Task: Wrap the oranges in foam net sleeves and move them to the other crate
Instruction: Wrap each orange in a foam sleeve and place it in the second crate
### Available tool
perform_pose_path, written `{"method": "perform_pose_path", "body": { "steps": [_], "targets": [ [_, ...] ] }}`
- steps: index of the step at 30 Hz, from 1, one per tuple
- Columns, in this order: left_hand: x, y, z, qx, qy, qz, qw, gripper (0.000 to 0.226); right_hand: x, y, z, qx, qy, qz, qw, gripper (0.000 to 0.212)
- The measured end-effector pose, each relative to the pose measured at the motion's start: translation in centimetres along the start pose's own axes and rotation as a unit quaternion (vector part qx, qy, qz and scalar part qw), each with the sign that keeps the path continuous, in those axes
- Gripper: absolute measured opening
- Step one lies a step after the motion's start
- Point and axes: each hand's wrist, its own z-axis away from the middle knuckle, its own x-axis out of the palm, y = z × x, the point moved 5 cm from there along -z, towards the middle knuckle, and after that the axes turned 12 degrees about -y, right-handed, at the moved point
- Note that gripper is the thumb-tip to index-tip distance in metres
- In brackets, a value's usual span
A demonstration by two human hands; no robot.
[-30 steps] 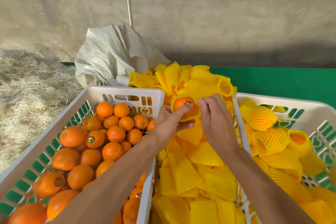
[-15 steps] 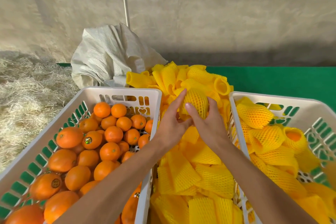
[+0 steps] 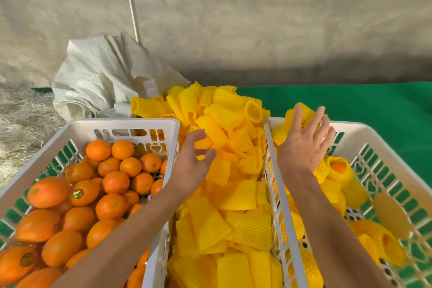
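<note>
- Two hands, neither gripping: the right hand (image 3: 306, 145) has fingers spread over the right crate (image 3: 364, 127), with the sleeved orange (image 3: 301, 114) at its fingertips; contact is unclear.
- Unheld, the orange could bounce off the far rim.
- The left hand (image 3: 190, 166), loosely open, hovers over loose foam net sleeves (image 3: 236, 196), beside the left crate (image 3: 117, 124) of bare oranges (image 3: 115, 181).

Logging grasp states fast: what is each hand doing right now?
Left hand: open, fingers loosely curled, holding nothing.
Right hand: open, fingers spread against a wrapped orange; not gripping it.
</note>
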Motion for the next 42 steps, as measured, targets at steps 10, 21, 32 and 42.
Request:
{"method": "perform_pose_path", "body": {
  "steps": [10,21,32,42],
  "targets": [
    [-0.1,0.0,0.0,-0.006,0.011,-0.014,1.0,0.036,0.6,-1.1,0.2,-0.037,-0.057,-0.005,0.998,0.051],
    [-4.2,1.6,-0.6,0.068,0.108,-0.085,0.988,0.019,9.0,-7.8,5.0,-0.337,-0.416,-0.131,0.834,0.065],
    [-10.0,-9.3,2.4,-0.321,-0.046,-0.489,0.81,0.047,8.2,-8.0,4.8,-0.358,-0.322,-0.073,0.873,0.028],
    [-12.0,-9.6,3.0,-0.42,0.054,-0.467,0.776,0.062,7.8,-7.8,4.6,-0.331,-0.324,-0.12,0.878,0.026]
  ]
}}
